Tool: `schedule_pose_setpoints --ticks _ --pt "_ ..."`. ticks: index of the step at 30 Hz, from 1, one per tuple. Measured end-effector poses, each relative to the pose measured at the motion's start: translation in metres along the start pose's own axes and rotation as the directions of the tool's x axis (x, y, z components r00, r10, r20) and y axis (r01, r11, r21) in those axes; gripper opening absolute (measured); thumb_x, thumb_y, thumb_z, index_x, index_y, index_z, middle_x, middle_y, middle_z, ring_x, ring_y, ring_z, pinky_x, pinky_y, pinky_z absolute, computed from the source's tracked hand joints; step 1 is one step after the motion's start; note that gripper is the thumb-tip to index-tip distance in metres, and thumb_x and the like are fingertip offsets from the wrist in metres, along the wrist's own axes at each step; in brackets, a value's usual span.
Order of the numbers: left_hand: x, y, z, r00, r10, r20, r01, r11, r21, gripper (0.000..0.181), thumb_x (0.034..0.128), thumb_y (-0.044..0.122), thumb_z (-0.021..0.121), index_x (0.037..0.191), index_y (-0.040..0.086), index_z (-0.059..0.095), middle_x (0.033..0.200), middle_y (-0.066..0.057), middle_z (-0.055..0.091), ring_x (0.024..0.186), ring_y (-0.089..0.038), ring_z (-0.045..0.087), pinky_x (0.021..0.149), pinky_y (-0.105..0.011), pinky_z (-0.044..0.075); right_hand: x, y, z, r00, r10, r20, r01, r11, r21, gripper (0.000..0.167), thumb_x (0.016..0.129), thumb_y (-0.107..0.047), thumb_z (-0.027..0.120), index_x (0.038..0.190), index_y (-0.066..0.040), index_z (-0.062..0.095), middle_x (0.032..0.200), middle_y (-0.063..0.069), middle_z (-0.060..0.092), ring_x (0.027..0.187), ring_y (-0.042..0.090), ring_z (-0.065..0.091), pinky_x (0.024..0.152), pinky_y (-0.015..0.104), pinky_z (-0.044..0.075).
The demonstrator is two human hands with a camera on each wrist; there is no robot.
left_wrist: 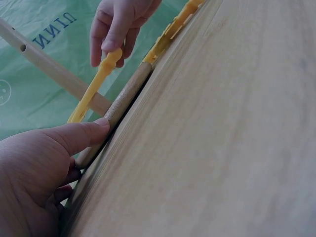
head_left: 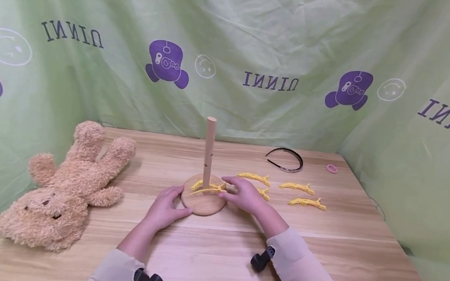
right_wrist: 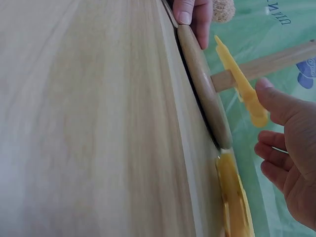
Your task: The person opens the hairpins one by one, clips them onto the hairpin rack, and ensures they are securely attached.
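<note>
A wooden stand has an upright post (head_left: 209, 152) on a round base (head_left: 202, 206). My left hand (head_left: 165, 209) holds the base's left rim, thumb at the front edge, as the left wrist view also shows. With its thumb and a finger, my right hand (head_left: 245, 195) pinches the end of a yellow alligator hair clip (right_wrist: 241, 89). The clip's two arms spread around the lower post, just above the base. In the right wrist view the other fingers curl beneath, apart from the clip. More yellow hair clips (head_left: 297, 187) lie on the table right of the stand, one partly behind my right hand.
On the wooden table (head_left: 218, 259), a plush teddy bear (head_left: 65, 196) lies at the left. A black headband (head_left: 300, 161) and a pink hair tie (head_left: 332, 168) lie at the back right. Green printed cloth (head_left: 226, 111) hangs behind and along both sides.
</note>
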State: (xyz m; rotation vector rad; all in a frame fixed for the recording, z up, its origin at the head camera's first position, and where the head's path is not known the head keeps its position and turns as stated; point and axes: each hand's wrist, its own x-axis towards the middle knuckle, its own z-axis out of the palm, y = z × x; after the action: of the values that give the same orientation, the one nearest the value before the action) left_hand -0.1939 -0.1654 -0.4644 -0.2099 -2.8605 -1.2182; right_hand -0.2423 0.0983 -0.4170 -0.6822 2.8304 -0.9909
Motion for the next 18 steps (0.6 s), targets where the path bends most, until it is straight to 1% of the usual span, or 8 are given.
schedule_pose_setpoints --ticks 3,7,11,14,18 --pt "0.0 0.0 0.0 1.0 -0.003 0.006 0.003 1.0 -0.001 0.083 0.0775 0.032 0.081 0.142 -0.006 0.046 0.146 -0.025 0.047 0.141 -0.045 0.034 0.118 -0.058 0.026 -0.009 0.008 -0.008 1.0 0.004 -0.029 -0.004 1.0 -0.006 0.055 0.088 -0.034 0.072 0.136 -0.012 0.058 0.14 0.012 0.057 0.133 0.033 0.051 0.114 0.05 0.039" --pt "0.0 0.0 -0.001 1.0 -0.007 0.007 0.007 1.0 0.001 0.082 0.0783 0.032 0.08 0.142 -0.005 0.046 0.146 -0.025 0.046 0.141 -0.045 0.033 0.118 -0.058 0.026 -0.026 0.027 -0.021 0.997 0.009 -0.075 -0.01 1.0 -0.014 0.054 0.09 -0.036 0.07 0.136 -0.012 0.057 0.142 0.015 0.055 0.134 0.037 0.048 0.113 0.055 0.037" --pt "-0.001 0.0 -0.002 1.0 -0.002 0.005 0.002 1.0 0.004 0.081 0.0784 0.032 0.08 0.142 -0.006 0.046 0.146 -0.025 0.046 0.141 -0.045 0.033 0.118 -0.058 0.026 -0.043 0.049 -0.036 0.991 0.05 -0.123 -0.053 0.998 -0.021 0.056 0.09 -0.038 0.069 0.137 -0.01 0.056 0.143 0.018 0.053 0.134 0.042 0.046 0.112 0.06 0.035" --pt "0.0 0.0 -0.002 1.0 0.001 0.005 -0.001 1.0 0.006 0.081 0.0783 0.032 0.08 0.141 -0.006 0.046 0.146 -0.025 0.046 0.141 -0.045 0.033 0.118 -0.058 0.026 -0.055 0.066 -0.046 0.982 0.097 -0.164 -0.101 0.995 -0.017 0.059 0.089 -0.039 0.07 0.138 -0.01 0.055 0.143 0.018 0.052 0.134 0.042 0.046 0.112 0.061 0.035" --pt "0.0 0.0 -0.001 1.0 -0.001 0.011 0.001 1.0 0.003 0.082 0.0784 0.033 0.08 0.142 -0.005 0.046 0.147 -0.025 0.046 0.142 -0.046 0.032 0.118 -0.059 0.025 -0.069 0.087 -0.058 0.967 0.141 -0.211 -0.148 0.989 -0.02 0.06 0.089 -0.038 0.069 0.138 -0.007 0.053 0.143 0.02 0.052 0.133 0.043 0.046 0.111 0.062 0.035"
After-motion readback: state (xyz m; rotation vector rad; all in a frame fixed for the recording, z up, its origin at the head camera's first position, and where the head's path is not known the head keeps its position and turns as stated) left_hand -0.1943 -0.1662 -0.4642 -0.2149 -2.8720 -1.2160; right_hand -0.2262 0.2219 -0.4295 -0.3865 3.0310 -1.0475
